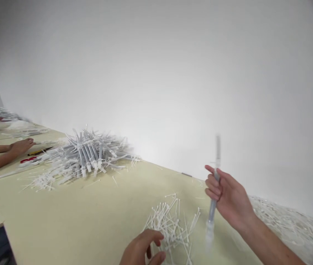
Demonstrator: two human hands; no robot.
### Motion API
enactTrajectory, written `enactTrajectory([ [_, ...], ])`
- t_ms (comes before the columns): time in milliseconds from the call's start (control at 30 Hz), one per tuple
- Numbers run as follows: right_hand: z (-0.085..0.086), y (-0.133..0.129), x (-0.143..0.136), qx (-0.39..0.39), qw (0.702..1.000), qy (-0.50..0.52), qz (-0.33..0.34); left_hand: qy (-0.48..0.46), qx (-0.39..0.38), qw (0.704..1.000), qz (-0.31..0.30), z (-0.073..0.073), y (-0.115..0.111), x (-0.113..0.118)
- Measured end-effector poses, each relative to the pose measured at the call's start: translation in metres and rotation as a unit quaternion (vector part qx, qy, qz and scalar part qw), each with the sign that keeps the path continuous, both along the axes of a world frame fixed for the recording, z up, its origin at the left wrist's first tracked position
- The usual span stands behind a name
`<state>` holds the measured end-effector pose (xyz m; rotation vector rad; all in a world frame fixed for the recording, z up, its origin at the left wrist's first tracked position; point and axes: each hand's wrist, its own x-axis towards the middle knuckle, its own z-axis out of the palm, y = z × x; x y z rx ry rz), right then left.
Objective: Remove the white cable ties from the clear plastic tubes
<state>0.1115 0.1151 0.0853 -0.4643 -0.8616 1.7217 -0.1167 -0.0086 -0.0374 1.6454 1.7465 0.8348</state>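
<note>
My right hand (228, 197) grips a slim grey tube (212, 210) with its fingers wrapped round the middle. The tube stands nearly upright above the table; a ribbed part shows at its top, and its pale lower end is blurred. My left hand (144, 248) is open at the bottom edge, thumb and fingers apart and loosely curled. It is at the left side of a loose pile of white cable ties (170, 224). Whether its fingertips touch the ties, I cannot tell.
A big heap of grey tubes with white ends (90, 151) lies back left on the yellowish table (95, 217). Beside it are red-handled scissors (28, 159) and a co-worker's hand (21, 147). A white wall (156, 81) stands behind; many white pieces (291, 224) lie at the right.
</note>
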Motion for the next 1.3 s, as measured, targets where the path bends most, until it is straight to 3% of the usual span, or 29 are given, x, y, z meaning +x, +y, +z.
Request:
enactTrajectory([
  [133,-0.012,0.014,0.02,0.014,0.994,-0.085,-0.068,0.165,0.016,0.986,-0.021,0.009,0.001,-0.008],
  [267,-0.05,0.03,0.013,0.014,0.977,-0.171,-0.126,0.174,-0.031,0.976,-0.128,0.006,-0.001,-0.013],
  [400,-0.076,0.056,0.006,0.036,0.967,-0.182,-0.175,0.197,-0.001,0.968,-0.155,0.0,0.006,-0.011],
  [600,-0.085,0.089,-0.012,0.023,0.972,-0.133,-0.194,0.252,0.1,0.943,-0.194,-0.013,0.038,0.014],
  [800,-0.088,0.085,-0.051,0.034,0.978,-0.109,-0.175,0.242,0.172,0.934,-0.196,-0.031,0.057,0.03],
  [900,-0.082,0.086,-0.058,0.053,0.975,-0.133,-0.17,0.221,0.202,0.943,-0.144,-0.033,0.055,0.019],
  [1000,-0.068,0.095,-0.052,0.088,0.962,-0.173,-0.19,0.197,0.239,0.951,0.011,-0.033,0.057,-0.003],
  [1100,-0.057,0.108,-0.042,0.13,0.936,-0.245,-0.215,0.215,0.184,0.948,0.149,-0.034,0.065,-0.024],
  [1167,-0.055,0.116,-0.037,0.151,0.909,-0.311,-0.232,0.254,0.12,0.944,0.173,-0.036,0.07,-0.03],
  [1300,-0.062,0.127,-0.035,0.174,0.853,-0.419,-0.258,0.275,0.09,0.951,0.11,-0.04,0.072,-0.025],
])
